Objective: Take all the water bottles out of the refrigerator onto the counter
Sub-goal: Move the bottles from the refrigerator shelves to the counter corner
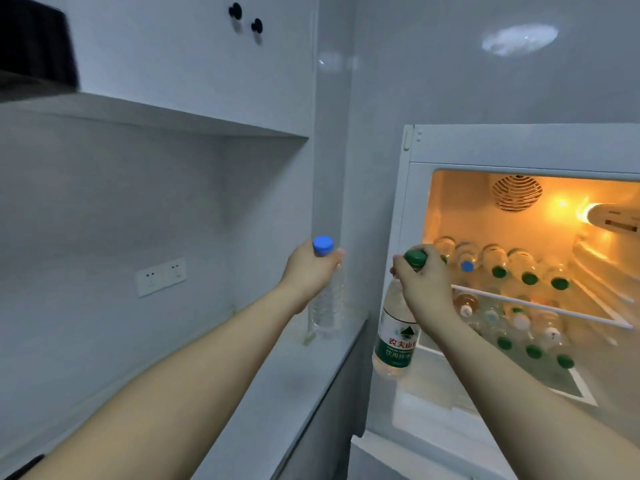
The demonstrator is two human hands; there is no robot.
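My left hand [308,271] grips the neck of a clear blue-capped bottle [329,306], held upright over the far end of the white counter [277,386]; whether its base touches I cannot tell. My right hand [426,289] grips a green-capped bottle [394,344] with a green and white label by its top, hanging in front of the open refrigerator's [485,147] left edge. Inside the lit refrigerator, several bottles lie on their sides: a row on the upper shelf [519,268] and another row on the lower shelf [519,327], caps facing out.
A white wall shelf [156,116] overhangs the counter, with a dark object [34,43] on top at the left. A double wall socket [161,277] sits behind the counter. Two black knobs [246,17] are on the upper cabinet. The refrigerator's lower door edge [381,452] stands beside the counter.
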